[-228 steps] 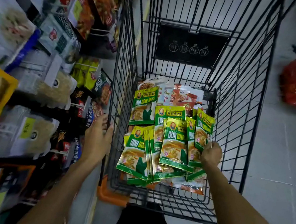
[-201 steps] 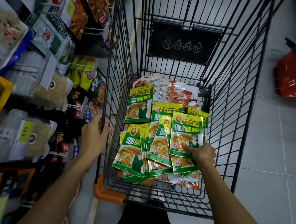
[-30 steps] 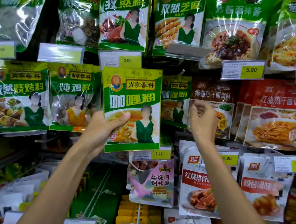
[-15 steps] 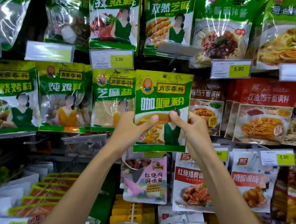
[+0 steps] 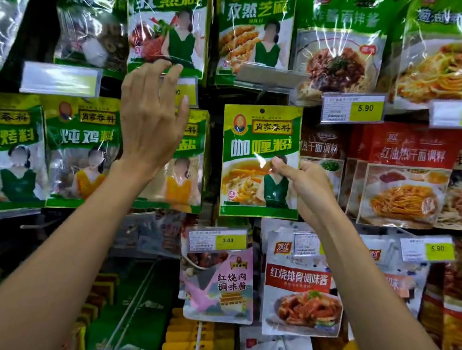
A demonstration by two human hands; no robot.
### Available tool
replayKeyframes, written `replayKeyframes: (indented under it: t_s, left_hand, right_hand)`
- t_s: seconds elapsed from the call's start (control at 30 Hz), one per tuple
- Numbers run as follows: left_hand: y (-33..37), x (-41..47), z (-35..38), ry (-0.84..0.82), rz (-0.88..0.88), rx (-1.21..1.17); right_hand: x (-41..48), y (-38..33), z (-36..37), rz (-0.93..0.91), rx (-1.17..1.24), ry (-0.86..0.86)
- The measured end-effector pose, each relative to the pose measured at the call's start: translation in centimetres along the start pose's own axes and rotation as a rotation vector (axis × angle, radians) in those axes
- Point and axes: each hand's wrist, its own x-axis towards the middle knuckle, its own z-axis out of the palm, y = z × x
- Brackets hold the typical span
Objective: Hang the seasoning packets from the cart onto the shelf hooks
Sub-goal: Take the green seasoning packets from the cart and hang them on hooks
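Head view: seasoning packet upright, hang hole uppermost.
The right hand pinches its right edge at frame centre (long axis vertical); the hang hole lies above that hand. The left hand, fingers spread and empty, hovers apart, upper left.

Seasoning packet, centre of frame.
Green and yellow pouch, soup photo on lower half, flat and face-on, upright. Small round hang hole at its top edge. Right hand pinches its right edge.
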Motion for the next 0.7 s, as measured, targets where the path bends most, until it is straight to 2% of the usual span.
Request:
replayKeyframes:
  t_s: [0.33, 0.6, 0.7]
  left_hand:
    - [-1.0, -0.1, 1.8, 0.061, 0.066, 0.021]
    - [-1.4, -0.3, 1.8, 0.079, 0.078, 0.018]
    - [-1.4, -0.3, 1.7, 0.078, 0.078, 0.024]
  right_hand:
    - [1.2, -0.1, -0.2, 0.070, -0.001, 0.016]
    - [4.4, 1.1, 1.4, 0.124, -0.025, 0.163]
    - [5.9, 2.1, 2.2, 0.144, -0.188, 0.231]
